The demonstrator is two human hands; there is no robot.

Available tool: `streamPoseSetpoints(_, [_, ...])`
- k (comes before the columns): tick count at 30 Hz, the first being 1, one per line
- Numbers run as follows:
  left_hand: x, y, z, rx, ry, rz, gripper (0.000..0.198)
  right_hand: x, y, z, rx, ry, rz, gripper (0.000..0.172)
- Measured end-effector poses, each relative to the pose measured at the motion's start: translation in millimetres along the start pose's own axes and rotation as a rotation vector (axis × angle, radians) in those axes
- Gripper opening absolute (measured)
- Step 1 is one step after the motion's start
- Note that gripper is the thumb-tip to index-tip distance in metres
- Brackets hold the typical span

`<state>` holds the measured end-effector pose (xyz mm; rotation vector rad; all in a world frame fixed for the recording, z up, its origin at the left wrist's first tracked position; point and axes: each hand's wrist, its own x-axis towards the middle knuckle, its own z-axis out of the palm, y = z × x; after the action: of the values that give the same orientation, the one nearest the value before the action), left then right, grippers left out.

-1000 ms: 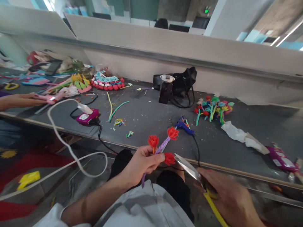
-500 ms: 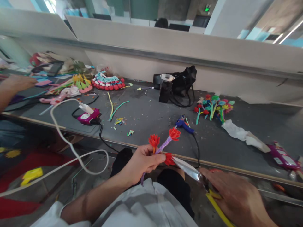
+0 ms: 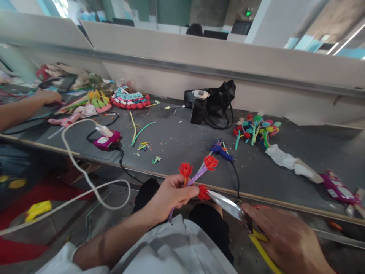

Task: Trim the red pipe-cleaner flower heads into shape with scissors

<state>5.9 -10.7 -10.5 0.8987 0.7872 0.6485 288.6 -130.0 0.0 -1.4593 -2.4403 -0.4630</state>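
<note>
My left hand is closed round a small bunch of pipe-cleaner flowers with red heads and purple stems, held over my lap in front of the table edge. My right hand grips yellow-handled scissors. Their silver blades point left and the tips touch the lowest red flower head. A blue glue gun lies on the grey table just beyond the flowers.
A pile of finished colourful flowers and crumpled white paper lie at the right. A black bag stands at the back. A pink device with cables sits at left. Another person's arm reaches over craft pieces far left.
The scissors' blades have come together at the lowest red flower head. The other person's hand at far left has moved farther back over the table.
</note>
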Motion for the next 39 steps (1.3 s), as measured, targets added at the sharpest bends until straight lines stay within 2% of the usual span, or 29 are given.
streamPoseSetpoints(4, [0.1,-0.6,0.8,0.015,0.0,-0.006,0.029,0.8,-0.6,-2.3,-0.024,0.034,-0.013,0.037])
streamPoseSetpoints(9, [0.3,-1.0,1.2,0.022,0.009,-0.007,0.03,1.0,-2.9,-3.6,-0.038,0.022,-0.002,0.036])
streamPoseSetpoints(15, [-0.9,1.5,2.4,0.019,-0.004,0.008,0.029,0.7,-2.4,-5.2,-0.049,0.037,0.017,0.043])
streamPoseSetpoints(21, [-1.4,-0.1,1.3,0.032,0.013,0.004,0.029,0.3,-1.3,-3.5,-0.046,0.02,-0.009,0.04])
streamPoseSetpoints(29, [-2.7,-1.7,0.5,0.034,0.027,-0.012,0.031,4.9,-6.0,-3.7,-0.032,0.053,0.002,0.043])
streamPoseSetpoints(39, [-1.9,-2.2,0.0,0.035,0.035,-0.023,0.032,4.9,-5.4,-3.1,-0.033,0.036,-0.012,0.034])
